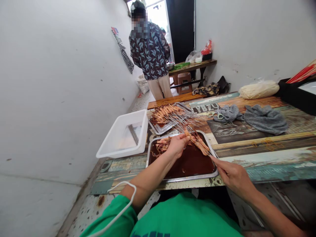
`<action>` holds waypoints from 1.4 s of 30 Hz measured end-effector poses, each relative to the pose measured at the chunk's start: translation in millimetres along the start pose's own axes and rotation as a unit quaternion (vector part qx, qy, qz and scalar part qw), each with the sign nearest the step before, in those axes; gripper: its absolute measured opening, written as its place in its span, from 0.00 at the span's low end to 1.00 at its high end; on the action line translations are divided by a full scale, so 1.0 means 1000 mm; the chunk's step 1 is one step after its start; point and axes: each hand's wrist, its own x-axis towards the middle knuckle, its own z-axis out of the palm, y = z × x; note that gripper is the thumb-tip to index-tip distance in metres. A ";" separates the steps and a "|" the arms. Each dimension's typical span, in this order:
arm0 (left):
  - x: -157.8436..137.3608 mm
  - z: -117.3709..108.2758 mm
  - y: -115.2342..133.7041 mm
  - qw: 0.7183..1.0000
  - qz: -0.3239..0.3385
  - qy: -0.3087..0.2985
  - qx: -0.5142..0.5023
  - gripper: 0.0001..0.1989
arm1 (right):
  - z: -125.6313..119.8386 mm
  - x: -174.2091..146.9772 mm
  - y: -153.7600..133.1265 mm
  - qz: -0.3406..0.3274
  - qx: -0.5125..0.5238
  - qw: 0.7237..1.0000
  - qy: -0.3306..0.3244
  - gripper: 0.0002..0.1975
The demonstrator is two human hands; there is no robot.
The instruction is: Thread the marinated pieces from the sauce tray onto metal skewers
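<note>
Over a metal tray [214, 171] of dark brown sauce [184, 166], my left hand [178, 145] pinches the upper end of a long piece of skewered meat [200, 144]. My right hand [228, 169] is closed at the lower end of that meat, on a thin metal skewer [212, 152]. The skewer's full length is hard to follow. Loose pinkish meat strips [163, 144] lie in the sauce at the tray's left, partly behind my left hand. Just beyond, a second metal tray [159, 130] bears many finished-looking meat skewers [168, 113], their bare metal ends pointing right.
A white plastic tub [123, 136] stands left of the trays. Grey cloths [265, 120], a bagged pale bundle [259, 89] and a black box [296, 97] lie to the right. Rubber bands [268, 144] are nearer. A person [150, 49] stands by a far table [192, 67].
</note>
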 end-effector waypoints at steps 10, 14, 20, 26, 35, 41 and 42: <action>-0.002 0.001 0.001 1.000 -0.018 0.011 -0.002 0.01 | 0.000 -0.001 0.000 -0.008 0.009 1.000 0.006 0.19; -0.002 0.001 0.001 1.000 -0.019 0.004 -0.003 0.03 | 0.001 -0.001 0.001 -0.006 0.020 1.000 0.012 0.19; -0.002 0.000 0.006 0.999 -0.036 -0.007 -0.002 0.02 | 0.000 -0.002 0.003 -0.014 0.024 1.000 0.001 0.19; -0.004 0.001 -0.001 1.000 -0.021 -0.003 0.000 0.04 | 0.000 -0.003 0.002 -0.004 0.015 1.000 -0.003 0.19; -0.005 0.003 0.007 1.000 -0.023 -0.002 0.001 0.02 | -0.001 0.000 0.000 -0.023 0.008 1.000 0.002 0.18; -0.005 0.002 0.008 0.999 -0.030 0.021 -0.009 0.02 | -0.003 -0.001 0.001 -0.028 0.015 0.999 0.005 0.18; -0.005 0.002 0.009 0.999 -0.027 0.023 -0.009 0.02 | -0.003 -0.002 0.001 -0.030 0.016 0.999 0.005 0.18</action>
